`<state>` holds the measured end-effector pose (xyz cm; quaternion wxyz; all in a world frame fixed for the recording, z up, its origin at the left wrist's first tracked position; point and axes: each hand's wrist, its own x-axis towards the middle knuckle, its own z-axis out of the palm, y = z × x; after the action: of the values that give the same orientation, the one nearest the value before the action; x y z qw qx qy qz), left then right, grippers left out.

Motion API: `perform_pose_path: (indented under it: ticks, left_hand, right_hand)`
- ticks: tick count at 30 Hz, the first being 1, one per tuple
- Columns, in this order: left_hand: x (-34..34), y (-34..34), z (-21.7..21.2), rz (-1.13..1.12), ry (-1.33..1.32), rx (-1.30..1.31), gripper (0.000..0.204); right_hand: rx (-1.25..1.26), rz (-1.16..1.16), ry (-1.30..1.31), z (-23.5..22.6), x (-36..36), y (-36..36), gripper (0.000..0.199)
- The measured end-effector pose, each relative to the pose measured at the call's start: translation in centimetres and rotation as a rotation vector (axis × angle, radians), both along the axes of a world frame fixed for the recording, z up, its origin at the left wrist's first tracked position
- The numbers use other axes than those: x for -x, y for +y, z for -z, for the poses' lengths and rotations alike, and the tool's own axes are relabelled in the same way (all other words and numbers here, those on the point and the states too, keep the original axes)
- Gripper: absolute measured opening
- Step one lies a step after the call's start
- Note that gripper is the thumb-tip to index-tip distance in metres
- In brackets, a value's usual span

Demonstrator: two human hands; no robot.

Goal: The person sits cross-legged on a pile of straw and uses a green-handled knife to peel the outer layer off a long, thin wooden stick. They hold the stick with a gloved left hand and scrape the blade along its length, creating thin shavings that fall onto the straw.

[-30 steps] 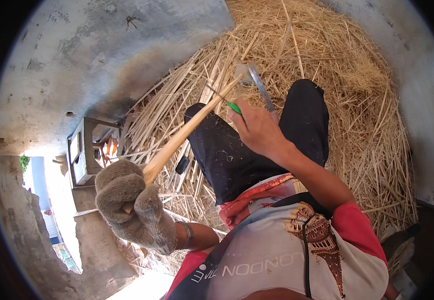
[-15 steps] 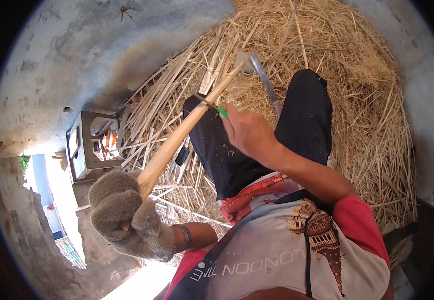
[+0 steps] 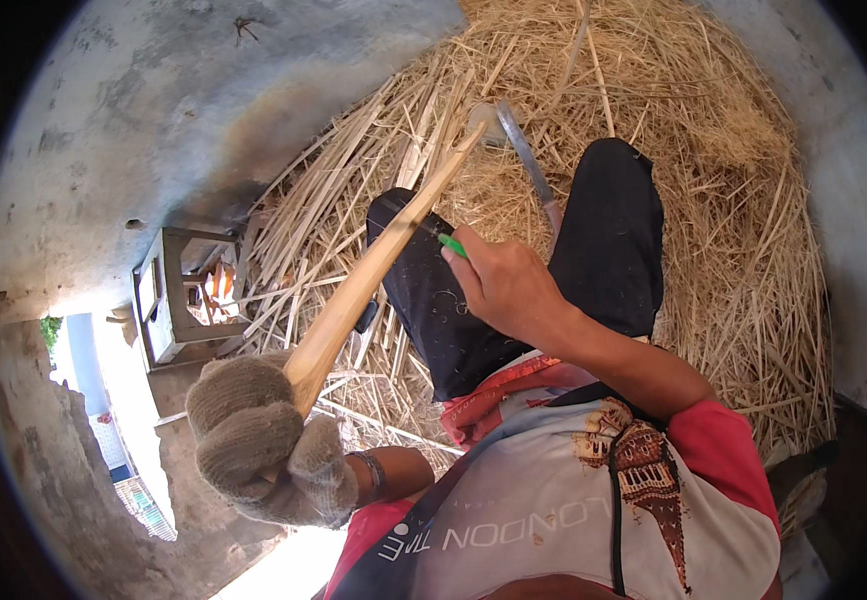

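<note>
My left hand (image 3: 259, 435), in a thick brown-grey knitted glove, is closed round the wide lower end of a long pale piece of wood (image 3: 364, 280). The wood slants up and away to a narrow tip, passing over my left knee. My bare right hand (image 3: 514, 285) grips a small knife by its green handle (image 3: 452, 244). Its thin dark blade reaches to the right edge of the wood by that knee; whether it touches is hard to tell. Between my knees a curved metal blade (image 3: 524, 145) with a brownish handle lies on the shavings.
A deep heap of straw-coloured shavings and strips (image 3: 734, 230) surrounds my legs. A wooden frame like a stool (image 3: 179, 300) stands at the left against a stained grey wall (image 3: 154, 120). A dark object (image 3: 367, 314) lies beside my left thigh. Bright openings show at the lower left.
The knife and my right hand have moved slightly down toward me along the wood. My gloved left hand has shifted a little to the right and down with the wood.
</note>
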<state>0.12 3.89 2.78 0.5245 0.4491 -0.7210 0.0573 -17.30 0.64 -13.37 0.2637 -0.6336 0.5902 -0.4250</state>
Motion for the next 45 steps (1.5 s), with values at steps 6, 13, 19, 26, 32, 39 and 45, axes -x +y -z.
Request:
perform_pose_path:
  ticks: [6,13,19,26,32,39,45]
  left_hand:
    - [-2.9,0.5,-0.3,0.057,0.047,-0.088,0.052]
    - [-1.8,0.7,0.2,0.045,0.111,-0.087,0.052]
    - [-1.4,0.4,0.2,0.033,0.147,-0.073,0.052]
    - [-1.3,0.8,0.2,-0.036,0.188,-0.117,0.052]
    - [-2.2,0.3,0.5,0.139,0.218,-0.137,0.049]
    - [-2.8,0.7,1.0,0.241,0.164,-0.133,0.052]
    - [-3.0,0.9,1.0,0.178,0.104,-0.07,0.051]
  right_hand:
    - [0.03,-0.01,0.081,-1.6,-1.1,0.0,0.019]
    - [-0.041,0.077,0.236,1.7,0.8,-2.1,0.021]
    - [-0.062,0.077,0.146,2.2,-0.6,-2.3,0.018]
    - [-0.111,0.216,0.212,5.5,2.3,-3.9,0.021]
    - [0.007,-0.08,-0.024,-2.7,-0.2,0.7,0.023]
    - [-0.094,0.046,0.132,0.1,0.5,0.3,0.02]
    - [-0.008,0.051,0.131,0.3,-0.3,0.9,0.021]
